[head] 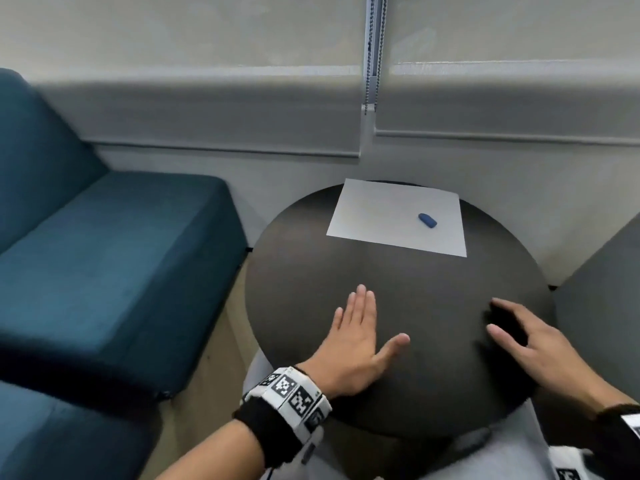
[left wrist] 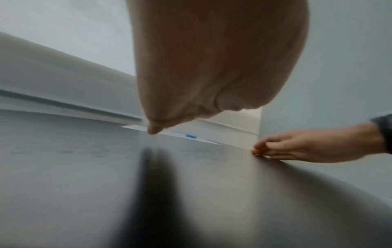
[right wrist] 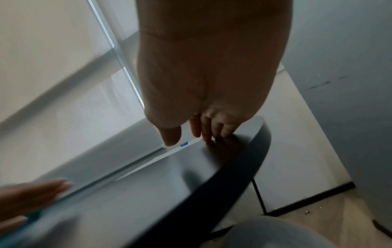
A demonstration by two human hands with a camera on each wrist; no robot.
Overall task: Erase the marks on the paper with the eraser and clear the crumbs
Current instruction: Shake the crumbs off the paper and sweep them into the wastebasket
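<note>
A white sheet of paper [head: 394, 216] lies at the far side of a round dark table [head: 415, 282]. A small blue eraser [head: 428, 220] rests on the sheet's right half; it also shows as a blue speck [left wrist: 191, 136] in the left wrist view and as a blue speck [right wrist: 184, 144] in the right wrist view. My left hand [head: 360, 337] lies flat on the near table top with straight fingers and the thumb spread. My right hand [head: 516, 334] hovers at the near right with loosely bent fingers, fingertips touching the table, holding nothing. Marks on the paper are too faint to see.
A teal sofa [head: 104, 254] stands to the left of the table. A grey wall with roller blinds and a hanging bead chain [head: 372, 53] is behind. A grey panel [head: 602, 306] stands at the right. Bare table surface lies between my hands and the paper.
</note>
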